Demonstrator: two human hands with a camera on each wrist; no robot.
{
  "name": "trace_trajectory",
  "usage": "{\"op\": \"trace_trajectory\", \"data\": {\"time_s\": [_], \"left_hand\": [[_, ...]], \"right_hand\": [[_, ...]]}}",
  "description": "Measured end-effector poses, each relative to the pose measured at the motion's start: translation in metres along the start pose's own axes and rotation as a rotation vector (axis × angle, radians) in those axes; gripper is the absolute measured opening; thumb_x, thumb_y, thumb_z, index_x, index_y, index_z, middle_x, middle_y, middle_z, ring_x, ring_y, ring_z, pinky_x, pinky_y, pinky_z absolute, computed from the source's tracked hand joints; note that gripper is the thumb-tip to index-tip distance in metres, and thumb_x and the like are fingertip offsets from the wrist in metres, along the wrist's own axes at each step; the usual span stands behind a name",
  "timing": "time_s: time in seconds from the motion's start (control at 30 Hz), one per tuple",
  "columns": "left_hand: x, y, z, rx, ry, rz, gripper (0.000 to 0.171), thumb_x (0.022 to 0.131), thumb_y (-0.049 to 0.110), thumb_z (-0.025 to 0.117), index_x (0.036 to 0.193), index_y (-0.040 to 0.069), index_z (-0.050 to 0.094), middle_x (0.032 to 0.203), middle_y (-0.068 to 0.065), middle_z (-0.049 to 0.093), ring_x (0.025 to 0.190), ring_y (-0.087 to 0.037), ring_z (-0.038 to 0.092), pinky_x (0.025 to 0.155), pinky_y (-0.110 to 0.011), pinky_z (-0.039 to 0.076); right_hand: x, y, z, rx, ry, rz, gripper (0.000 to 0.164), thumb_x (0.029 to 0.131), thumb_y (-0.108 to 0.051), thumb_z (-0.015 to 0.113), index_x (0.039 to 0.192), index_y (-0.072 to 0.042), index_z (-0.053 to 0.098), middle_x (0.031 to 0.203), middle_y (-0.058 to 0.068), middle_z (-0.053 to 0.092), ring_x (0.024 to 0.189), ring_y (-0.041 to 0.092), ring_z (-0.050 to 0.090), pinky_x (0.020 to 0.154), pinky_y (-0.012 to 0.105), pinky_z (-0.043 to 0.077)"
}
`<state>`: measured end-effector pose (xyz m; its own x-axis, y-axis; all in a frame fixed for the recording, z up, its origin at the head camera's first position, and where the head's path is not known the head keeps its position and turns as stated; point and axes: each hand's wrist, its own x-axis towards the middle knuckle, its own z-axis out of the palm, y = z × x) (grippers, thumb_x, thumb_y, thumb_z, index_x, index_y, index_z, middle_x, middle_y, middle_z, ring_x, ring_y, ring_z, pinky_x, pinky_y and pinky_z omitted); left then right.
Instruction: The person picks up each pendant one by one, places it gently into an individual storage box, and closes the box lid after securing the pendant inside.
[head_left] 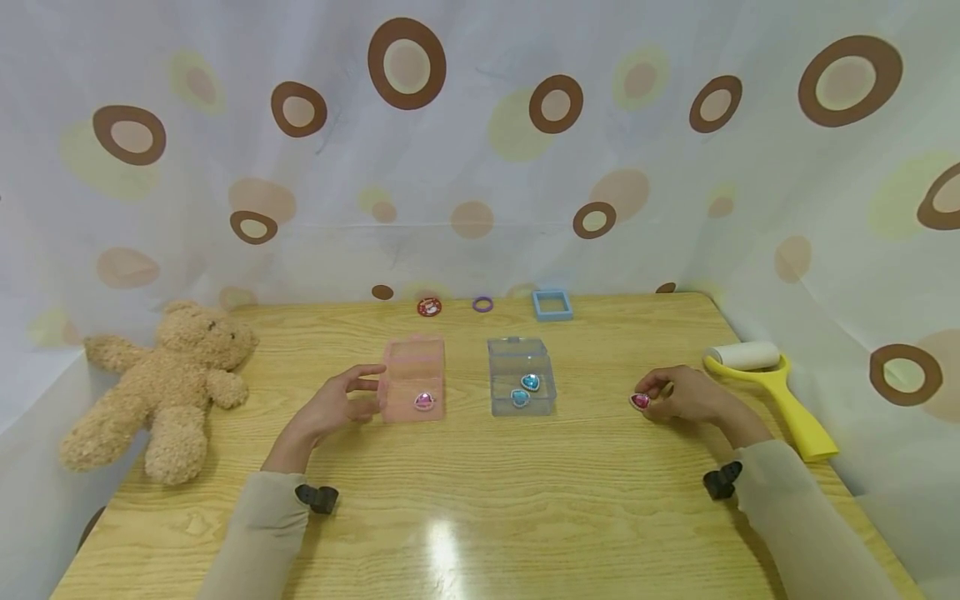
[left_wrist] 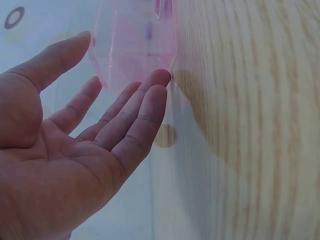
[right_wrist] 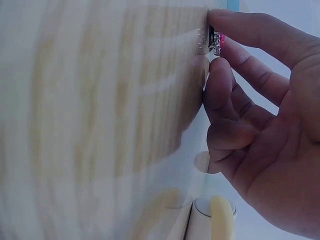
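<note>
My right hand (head_left: 682,396) pinches a pink teardrop gem (head_left: 640,401) with a silvery rim, low over the table at the right. In the right wrist view that gem (right_wrist: 220,42) shows edge-on between thumb and fingers. My left hand (head_left: 337,406) has loosely straight fingers at the left side of a clear pink box (head_left: 397,408) with its lid up. Whether the fingertips touch the box, I cannot tell. Another pink gem (head_left: 424,402) lies inside it. Beside it, an open clear grey-blue box (head_left: 498,407) holds two blue gems (head_left: 530,382).
A teddy bear (head_left: 168,383) lies at the left. Along the back edge are a red round piece (head_left: 429,307), a purple ring (head_left: 483,304) and a light-blue square frame (head_left: 552,315). A yellow-handled lint roller (head_left: 795,408) lies at the right, near the patterned curtain (head_left: 480,167).
</note>
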<state>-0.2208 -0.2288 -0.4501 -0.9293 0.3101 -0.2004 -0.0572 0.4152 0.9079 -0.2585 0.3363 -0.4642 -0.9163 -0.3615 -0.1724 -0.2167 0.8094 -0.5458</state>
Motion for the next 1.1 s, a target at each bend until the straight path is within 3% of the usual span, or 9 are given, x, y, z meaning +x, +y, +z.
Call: {"op": "trace_trajectory", "data": {"time_s": [0.47, 0.73, 1.1], "left_hand": [[0.0, 0.0, -0.001, 0.012, -0.002, 0.002, 0.062, 0.099, 0.007, 0.06, 0.154, 0.005, 0.032, 0.146, -0.032, 0.044, 0.117, -0.039, 0.063, 0.097, -0.05, 0.055], [-0.001, 0.001, 0.0, 0.01, 0.005, -0.005, 0.061, 0.099, 0.006, 0.06, 0.154, 0.005, 0.033, 0.145, -0.032, 0.044, 0.117, -0.038, 0.063, 0.097, -0.048, 0.056], [-0.001, 0.001, 0.0, 0.0, -0.002, 0.006, 0.063, 0.099, 0.008, 0.06, 0.155, 0.004, 0.031, 0.147, -0.033, 0.042, 0.12, -0.042, 0.061, 0.097, -0.051, 0.055]], "right_hand": [[0.0, -0.002, -0.001, -0.004, 0.01, -0.002, 0.027, 0.088, -0.031, 0.077, 0.108, -0.015, 0.072, 0.099, 0.003, 0.069, 0.087, 0.015, 0.06, 0.073, 0.031, 0.049], [0.0, -0.006, -0.005, 0.048, 0.015, 0.012, 0.028, 0.089, -0.027, 0.075, 0.111, -0.012, 0.07, 0.099, 0.005, 0.069, 0.082, 0.016, 0.061, 0.067, 0.028, 0.051], [0.009, -0.015, -0.004, 0.098, 0.056, -0.014, 0.026, 0.091, -0.028, 0.073, 0.114, -0.018, 0.071, 0.103, 0.004, 0.069, 0.08, 0.016, 0.063, 0.067, 0.028, 0.052]]}}
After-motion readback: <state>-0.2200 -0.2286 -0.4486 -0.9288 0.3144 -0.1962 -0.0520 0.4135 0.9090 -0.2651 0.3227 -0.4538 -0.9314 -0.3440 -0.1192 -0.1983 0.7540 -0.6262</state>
